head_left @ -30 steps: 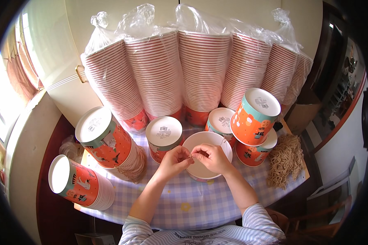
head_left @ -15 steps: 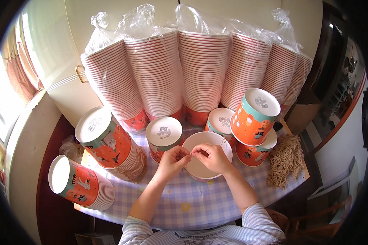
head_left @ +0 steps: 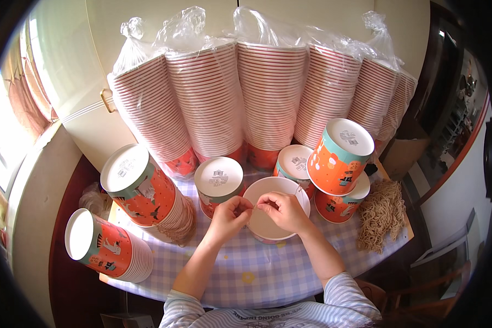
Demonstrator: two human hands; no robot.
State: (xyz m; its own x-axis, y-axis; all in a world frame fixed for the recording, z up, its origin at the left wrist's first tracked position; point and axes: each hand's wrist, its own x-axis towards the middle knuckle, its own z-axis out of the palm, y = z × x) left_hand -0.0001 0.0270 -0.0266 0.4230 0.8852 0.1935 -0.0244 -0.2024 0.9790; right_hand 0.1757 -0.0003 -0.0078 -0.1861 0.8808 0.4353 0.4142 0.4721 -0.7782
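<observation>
Both my hands meet over an open white paper bucket (head_left: 276,225) standing mouth-up on the table. My left hand (head_left: 230,217) is closed in a pinch, thumb against forefinger. Facing it, my right hand (head_left: 281,210) pinches too, the two sets of fingertips almost touching. What they hold between them is too small and thin to make out. A bit of thin string (head_left: 300,188) shows at the bucket's right rim. Just behind stands an upturned orange paper bucket (head_left: 218,177) with a white base, and another upturned bucket (head_left: 296,161) is right of it.
Tall stacks of buckets in clear plastic bags (head_left: 272,93) line the back. Left are two upturned bucket stacks (head_left: 147,191) (head_left: 112,246), the farther with string loops (head_left: 183,224). Right, one bucket (head_left: 339,158) sits upon another (head_left: 336,208), beside a beige string heap (head_left: 381,216). A checked tablecloth (head_left: 246,268) covers the table.
My left fingertips have drawn slightly apart from the right ones. The right hand, the buckets and the string heap look the same as before.
</observation>
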